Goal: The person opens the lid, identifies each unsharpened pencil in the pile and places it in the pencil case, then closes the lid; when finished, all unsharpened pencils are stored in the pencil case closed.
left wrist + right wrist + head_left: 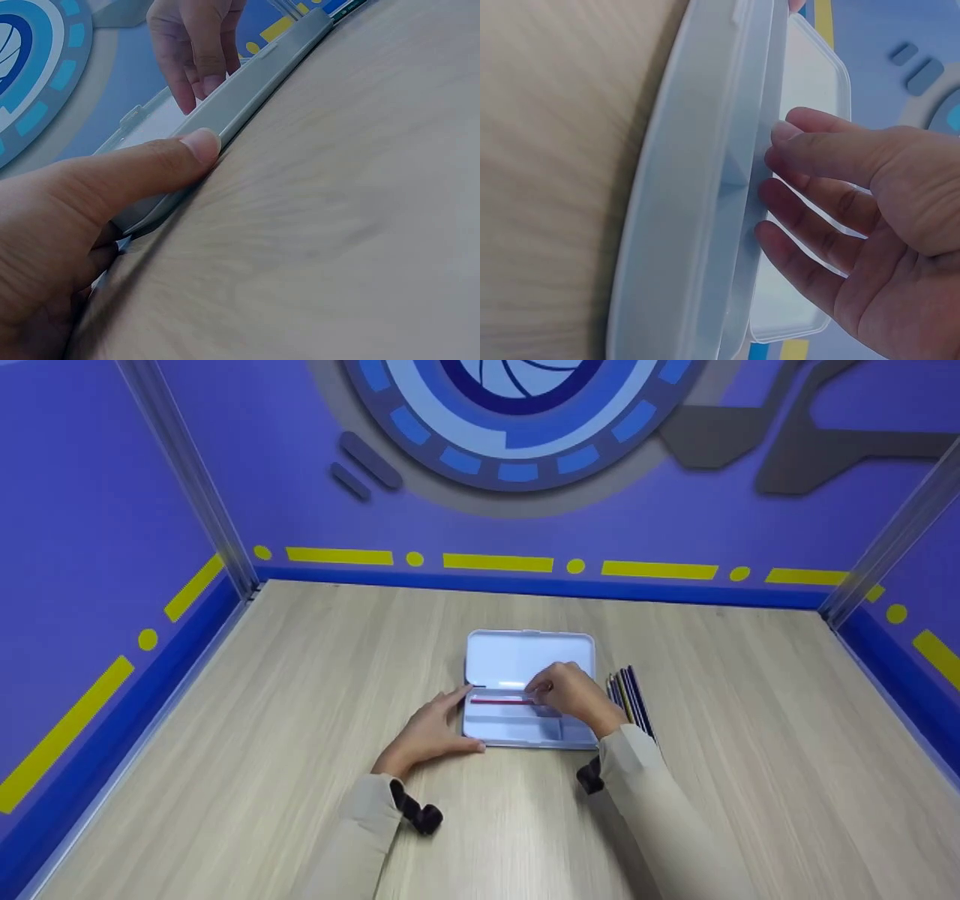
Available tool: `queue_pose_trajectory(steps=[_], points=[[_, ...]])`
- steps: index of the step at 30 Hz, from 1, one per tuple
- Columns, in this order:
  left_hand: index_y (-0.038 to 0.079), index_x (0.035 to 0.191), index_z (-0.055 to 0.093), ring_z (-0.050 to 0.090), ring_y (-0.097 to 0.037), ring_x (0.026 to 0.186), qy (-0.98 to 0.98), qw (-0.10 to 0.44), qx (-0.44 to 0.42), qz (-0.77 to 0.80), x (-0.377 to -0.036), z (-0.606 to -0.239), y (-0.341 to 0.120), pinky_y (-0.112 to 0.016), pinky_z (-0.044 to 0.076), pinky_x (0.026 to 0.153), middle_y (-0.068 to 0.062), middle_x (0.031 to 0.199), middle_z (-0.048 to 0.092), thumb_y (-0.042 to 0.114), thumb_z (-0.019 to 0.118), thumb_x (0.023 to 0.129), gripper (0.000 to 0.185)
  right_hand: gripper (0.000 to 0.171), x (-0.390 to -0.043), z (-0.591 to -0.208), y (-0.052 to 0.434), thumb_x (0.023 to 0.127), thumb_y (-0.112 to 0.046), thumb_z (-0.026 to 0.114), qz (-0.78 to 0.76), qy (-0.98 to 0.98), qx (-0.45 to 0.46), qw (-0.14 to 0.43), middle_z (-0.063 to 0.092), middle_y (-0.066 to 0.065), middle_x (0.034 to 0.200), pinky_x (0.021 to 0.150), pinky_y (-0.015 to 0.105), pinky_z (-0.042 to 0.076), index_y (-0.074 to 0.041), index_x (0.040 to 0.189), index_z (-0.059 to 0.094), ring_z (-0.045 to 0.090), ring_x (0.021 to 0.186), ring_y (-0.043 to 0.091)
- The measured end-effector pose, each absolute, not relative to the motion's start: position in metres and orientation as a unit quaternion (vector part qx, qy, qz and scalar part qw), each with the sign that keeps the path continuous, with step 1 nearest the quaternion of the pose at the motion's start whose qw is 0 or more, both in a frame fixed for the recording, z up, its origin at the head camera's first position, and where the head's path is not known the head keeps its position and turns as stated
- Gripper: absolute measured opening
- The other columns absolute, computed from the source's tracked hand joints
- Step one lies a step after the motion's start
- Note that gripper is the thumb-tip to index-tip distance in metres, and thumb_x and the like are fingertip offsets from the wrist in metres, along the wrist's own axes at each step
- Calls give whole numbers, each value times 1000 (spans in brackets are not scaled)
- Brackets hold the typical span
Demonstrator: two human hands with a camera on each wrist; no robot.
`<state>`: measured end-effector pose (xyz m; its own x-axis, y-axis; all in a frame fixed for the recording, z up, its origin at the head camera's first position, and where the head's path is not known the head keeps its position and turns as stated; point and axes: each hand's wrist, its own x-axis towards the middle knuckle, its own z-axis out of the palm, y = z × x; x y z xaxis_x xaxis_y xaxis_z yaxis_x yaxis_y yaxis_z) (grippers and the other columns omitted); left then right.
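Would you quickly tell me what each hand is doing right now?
Left hand: open, thumb pressed against the pencil case edge.
Right hand: fingers reach into the case at the red pencil; a grip cannot be told.

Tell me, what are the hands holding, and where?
The left hand steadies the open case at its left edge, thumb on the front rim. The right hand is at the right end of the red pencil; the grip is hidden.

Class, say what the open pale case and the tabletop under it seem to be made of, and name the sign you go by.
Open pale blue-white rectangular case: probably smooth plastic, possibly painted tin; its thin rounded rim has a soft sheen. Light wood-grain tabletop: wood or laminate, matt, with long grain streaks.
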<state>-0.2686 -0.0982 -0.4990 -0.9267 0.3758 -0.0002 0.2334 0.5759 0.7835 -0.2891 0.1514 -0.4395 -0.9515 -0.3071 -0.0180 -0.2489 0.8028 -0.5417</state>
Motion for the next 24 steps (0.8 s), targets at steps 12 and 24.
queue_pose_trajectory(steps=[12,24], points=[[20,149,37,25,-44,143,885,82,168,426,-269,-502,-97,-57,24,115,-22,153,33,42,88,64,102,18,-285,-434,157,85,-2,68,-283,946,-148,58,74,11,98,75,34,58,-3,102,75,66,79,15],[20,150,36,25,-43,143,885,75,177,423,-270,-502,-99,-56,24,115,-20,153,34,43,87,64,103,21,-280,-425,173,87,-3,66,-280,946,-150,60,72,11,101,82,39,56,-2,107,73,64,87,20]])
